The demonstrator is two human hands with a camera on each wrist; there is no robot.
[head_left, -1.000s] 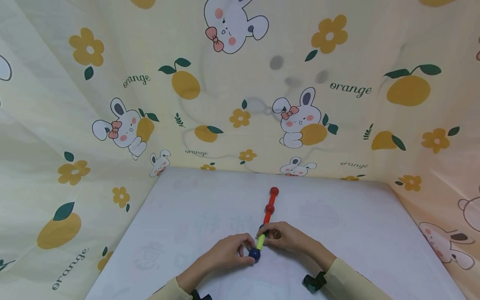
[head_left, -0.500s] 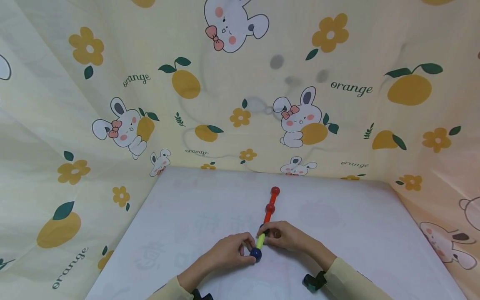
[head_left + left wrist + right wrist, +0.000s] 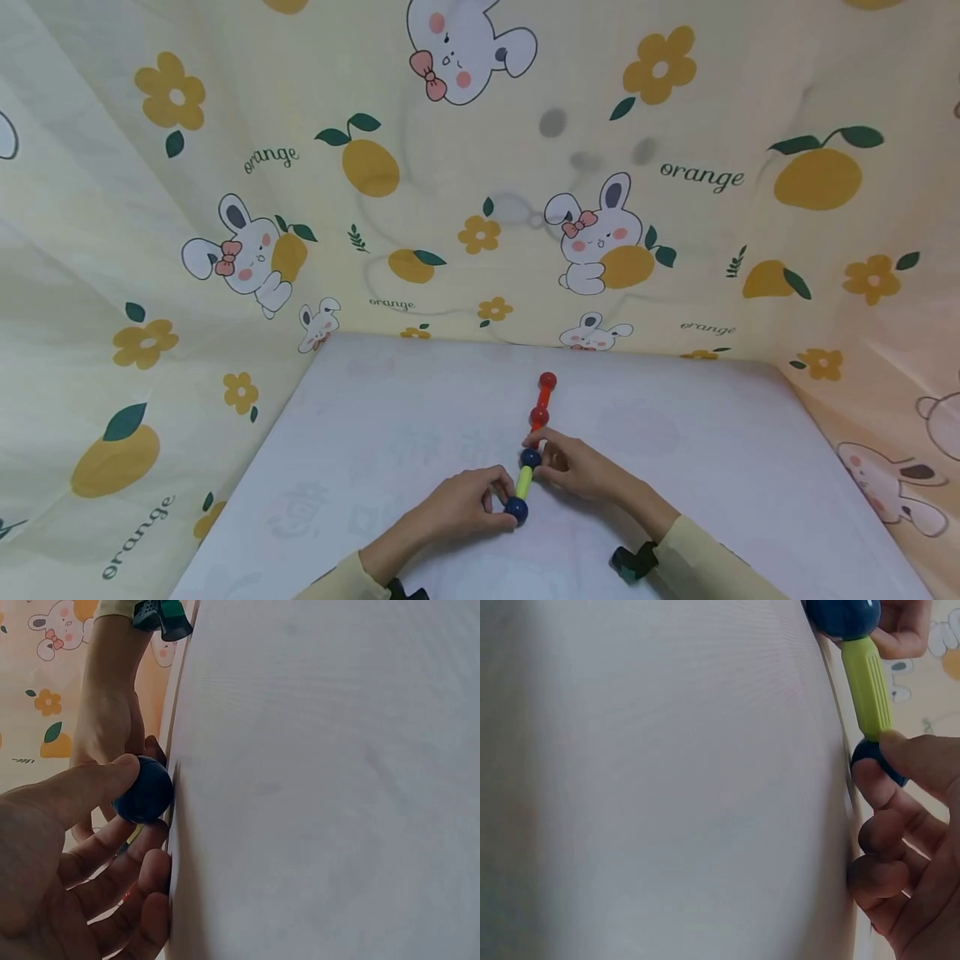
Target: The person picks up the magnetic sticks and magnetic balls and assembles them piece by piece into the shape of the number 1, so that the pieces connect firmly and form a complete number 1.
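Note:
A straight chain of balls and rods lies on the white table (image 3: 420, 392). Its near end is a dark blue ball (image 3: 516, 510), which my left hand (image 3: 467, 502) pinches between thumb and fingers. A yellow-green rod (image 3: 866, 688) joins this ball to a second dark blue ball (image 3: 531, 458). My right hand (image 3: 583, 467) holds that second ball, its thumb right at the rod's end in the right wrist view. Beyond it, a red rod partly hidden by the right fingers leads to a red ball (image 3: 539, 415). Another red rod (image 3: 543, 397) ends in a farther red ball (image 3: 547, 381).
A cloth (image 3: 435, 208) printed with rabbits, oranges and flowers hangs behind the table and along its sides. Dark devices are strapped at both wrists, the right one (image 3: 633, 562) showing more fully.
My right hand has shifted slightly away from me along the chain, so the second blue ball now shows between its fingers. The left hand keeps its pinch, moved a little right.

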